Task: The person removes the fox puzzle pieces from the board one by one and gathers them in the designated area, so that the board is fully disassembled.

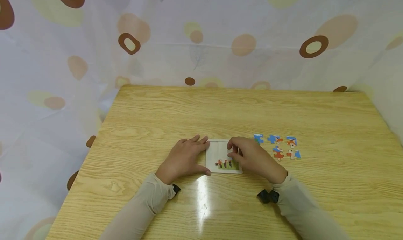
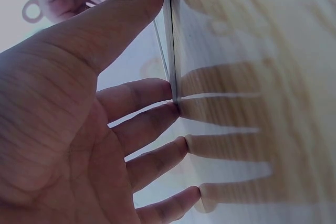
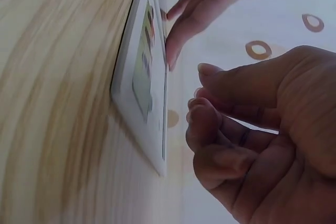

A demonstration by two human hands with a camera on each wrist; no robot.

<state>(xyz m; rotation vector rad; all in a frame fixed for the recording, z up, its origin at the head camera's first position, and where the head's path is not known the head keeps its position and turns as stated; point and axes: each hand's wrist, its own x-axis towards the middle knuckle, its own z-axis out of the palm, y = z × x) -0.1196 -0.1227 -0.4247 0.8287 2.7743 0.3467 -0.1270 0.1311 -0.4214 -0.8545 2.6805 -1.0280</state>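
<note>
A small white puzzle tray [image 1: 216, 149] lies flat on the wooden table. Joined puzzle pieces [image 1: 229, 164] showing green and red fill the part of it nearest the person. My left hand [image 1: 183, 160] rests at the tray's left side, fingers stretched and thumb spread, with fingertips against its edge in the left wrist view. Over the tray's right side hovers my right hand [image 1: 254, 157], its fingers loosely bent. In the right wrist view no piece shows between that hand's thumb and fingers, and they stand apart from the tray [image 3: 139, 124].
Several loose puzzle pieces [image 1: 278, 152], blue and orange, lie on the table just right of the right hand. A patterned white curtain [image 1: 220, 58] hangs behind the table [image 1: 176, 110] and along its sides. Black wrist cameras [image 1: 267, 196] sit at the sleeves.
</note>
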